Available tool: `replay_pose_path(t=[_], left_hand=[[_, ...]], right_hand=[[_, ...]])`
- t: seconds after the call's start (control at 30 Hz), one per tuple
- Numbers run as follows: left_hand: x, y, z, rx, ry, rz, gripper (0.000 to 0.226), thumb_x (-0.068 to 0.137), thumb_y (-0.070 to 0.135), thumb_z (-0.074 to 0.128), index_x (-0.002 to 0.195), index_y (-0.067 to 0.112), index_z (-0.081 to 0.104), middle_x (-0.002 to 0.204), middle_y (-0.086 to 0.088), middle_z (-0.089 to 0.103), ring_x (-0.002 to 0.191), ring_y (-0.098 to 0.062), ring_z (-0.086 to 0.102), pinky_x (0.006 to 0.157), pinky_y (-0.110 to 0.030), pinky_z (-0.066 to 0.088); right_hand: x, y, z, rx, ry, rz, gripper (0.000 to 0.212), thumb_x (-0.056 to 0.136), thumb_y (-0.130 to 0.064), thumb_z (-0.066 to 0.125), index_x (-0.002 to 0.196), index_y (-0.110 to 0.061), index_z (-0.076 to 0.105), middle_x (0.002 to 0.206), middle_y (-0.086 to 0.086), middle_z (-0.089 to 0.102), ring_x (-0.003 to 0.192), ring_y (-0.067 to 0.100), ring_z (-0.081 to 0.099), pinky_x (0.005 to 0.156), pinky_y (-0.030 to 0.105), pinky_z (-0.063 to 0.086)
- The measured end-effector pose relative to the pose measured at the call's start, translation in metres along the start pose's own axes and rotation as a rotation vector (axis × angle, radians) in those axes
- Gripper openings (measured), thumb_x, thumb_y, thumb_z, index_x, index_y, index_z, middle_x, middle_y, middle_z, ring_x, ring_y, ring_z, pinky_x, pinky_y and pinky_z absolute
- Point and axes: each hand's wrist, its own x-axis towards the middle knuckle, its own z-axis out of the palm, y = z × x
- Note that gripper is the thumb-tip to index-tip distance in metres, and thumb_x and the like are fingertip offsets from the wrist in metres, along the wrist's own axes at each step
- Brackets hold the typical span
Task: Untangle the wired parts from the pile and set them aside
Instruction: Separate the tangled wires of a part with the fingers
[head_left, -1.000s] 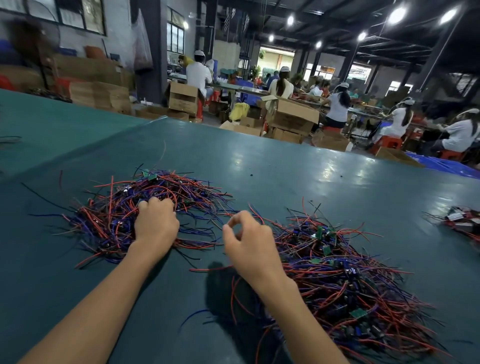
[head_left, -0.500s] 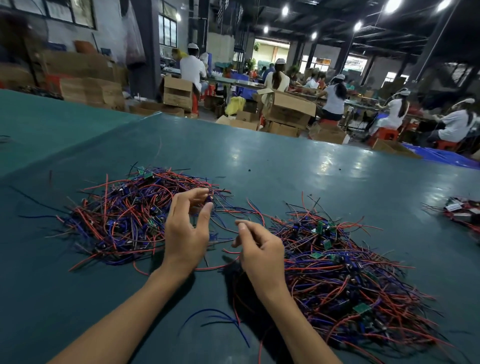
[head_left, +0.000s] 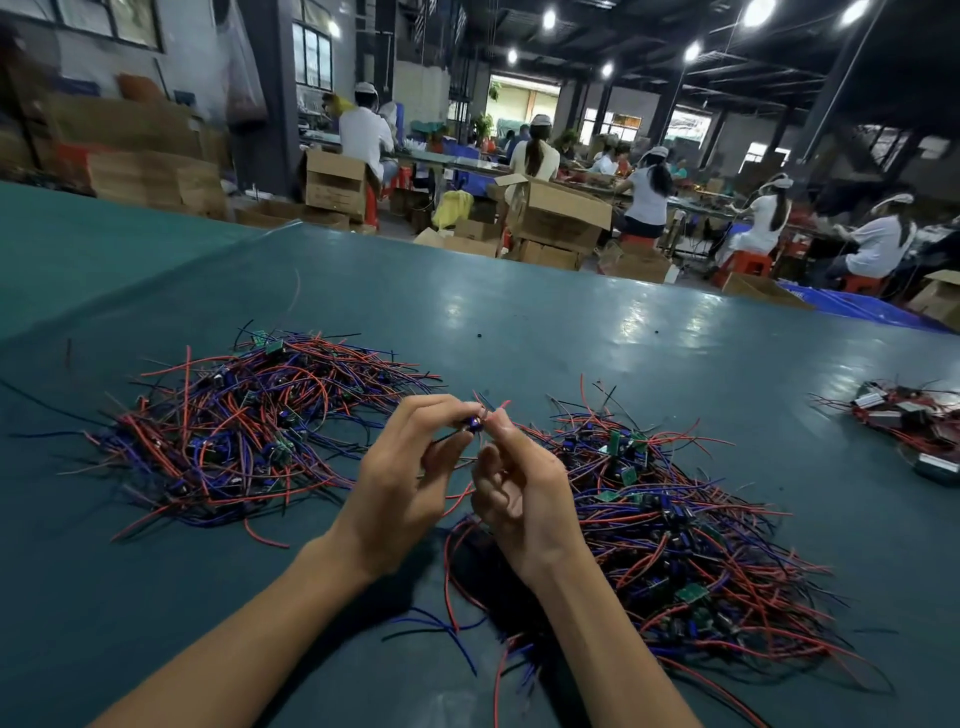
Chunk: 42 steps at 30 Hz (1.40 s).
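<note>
Holding one wired part (head_left: 474, 423) between them, both hands are raised just above the counter (head_left: 519, 332), over the gap between two piles. The left hand (head_left: 400, 483) pinches the part's small blue body between thumb and forefinger, with the other fingers curled below. The right hand (head_left: 524, 499) pinches the thin red lead just beside that body with its fingertips. The two hands nearly touch.

Piles counted on the counter: three.
- The left pile (head_left: 249, 431), red, blue and black wires with small green boards, lies left of the hands.
- The right pile (head_left: 675, 525), the larger of the two, lies right of the hands and runs under the right forearm.
- A third, smaller heap (head_left: 909, 421) with white pieces lies well apart at the far right edge.

A few loose wires (head_left: 441, 623), blue and red, lie between the forearms. Beyond the counter are at least five seated workers (head_left: 649, 192) in white tops and several cardboard boxes (head_left: 561, 213).
</note>
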Motion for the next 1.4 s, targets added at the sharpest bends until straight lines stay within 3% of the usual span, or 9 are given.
replay_pose_path(t=[0.1,0.33,0.63,0.9,1.03,1.13,1.2,1.3,1.4], left_hand=[[0.001,0.0,-0.002,0.049,-0.003,-0.072,0.032,0.091,0.008,0.07,0.121,0.0,0.063,0.116,-0.006,0.063,0.109,-0.014,0.061,0.096,-0.025,0.047],[-0.002,-0.003,-0.007,0.08,-0.111,-0.079,0.029,0.094,0.022,0.069,0.117,0.004,0.069,0.108,-0.001,0.069,0.099,-0.019,0.067,0.086,-0.037,0.055],[0.004,-0.021,-0.018,0.269,-0.172,-0.036,0.024,0.085,0.009,0.079,0.105,-0.002,0.071,0.096,-0.009,0.07,0.089,-0.029,0.065,0.079,-0.045,0.055],[0.003,-0.029,-0.024,0.306,-0.197,-0.044,0.024,0.085,0.008,0.079,0.104,-0.003,0.071,0.095,-0.01,0.069,0.089,-0.031,0.063,0.08,-0.046,0.054],[0.0,-0.034,-0.023,0.276,-0.16,-0.101,0.023,0.084,0.007,0.079,0.105,0.001,0.071,0.098,-0.006,0.069,0.092,-0.023,0.064,0.086,-0.033,0.052],[-0.002,-0.037,-0.024,0.164,0.023,-0.389,0.018,0.088,0.014,0.076,0.106,0.012,0.072,0.098,0.006,0.071,0.09,-0.002,0.065,0.084,-0.016,0.05],[0.0,-0.04,-0.026,0.039,0.142,-0.589,0.015,0.092,0.018,0.073,0.106,0.017,0.071,0.096,0.007,0.074,0.088,-0.002,0.07,0.082,-0.018,0.053],[0.011,-0.043,-0.03,-0.499,0.324,-0.839,0.012,0.099,0.016,0.061,0.108,0.012,0.068,0.095,-0.006,0.077,0.086,-0.019,0.075,0.077,-0.026,0.059],[0.023,-0.035,-0.035,-1.048,0.335,-1.007,0.023,0.103,0.022,0.048,0.11,0.009,0.066,0.103,-0.01,0.076,0.089,-0.021,0.075,0.076,-0.029,0.061]], right_hand=[[0.0,-0.002,-0.002,-0.014,0.021,-0.044,0.024,0.083,-0.025,0.078,0.1,-0.01,0.079,0.065,-0.004,0.055,0.049,0.004,0.046,0.039,0.017,0.032],[0.002,0.004,-0.003,-0.111,0.107,-0.105,0.013,0.08,-0.027,0.081,0.078,-0.016,0.075,0.058,0.001,0.048,0.04,0.009,0.037,0.037,0.017,0.025],[0.003,-0.001,-0.005,-0.378,0.406,-0.346,0.031,0.092,-0.018,0.074,0.062,-0.012,0.074,0.057,0.008,0.066,0.048,0.017,0.056,0.039,0.023,0.035],[0.003,-0.015,-0.016,-0.321,0.564,-0.416,0.023,0.094,-0.008,0.069,0.072,0.0,0.073,0.058,0.005,0.068,0.047,0.014,0.06,0.034,0.023,0.038],[0.002,-0.018,-0.012,-0.242,0.535,-0.438,0.02,0.093,-0.006,0.069,0.075,0.001,0.073,0.062,0.006,0.069,0.053,0.015,0.065,0.035,0.023,0.041],[0.0,-0.027,-0.011,-0.07,0.486,-0.481,0.011,0.093,-0.004,0.069,0.084,0.0,0.073,0.071,0.01,0.071,0.061,0.02,0.07,0.04,0.024,0.045],[-0.001,-0.035,-0.013,0.046,0.452,-0.521,0.006,0.094,-0.004,0.067,0.094,0.001,0.071,0.077,0.012,0.072,0.067,0.022,0.072,0.043,0.024,0.049],[-0.002,-0.036,-0.016,0.097,0.398,-0.538,0.012,0.098,-0.008,0.063,0.099,0.001,0.07,0.081,0.013,0.071,0.07,0.023,0.072,0.046,0.024,0.05],[0.0,-0.028,-0.014,0.004,0.359,-0.515,0.014,0.099,-0.01,0.061,0.098,0.0,0.071,0.082,0.014,0.071,0.071,0.025,0.07,0.046,0.025,0.05]])
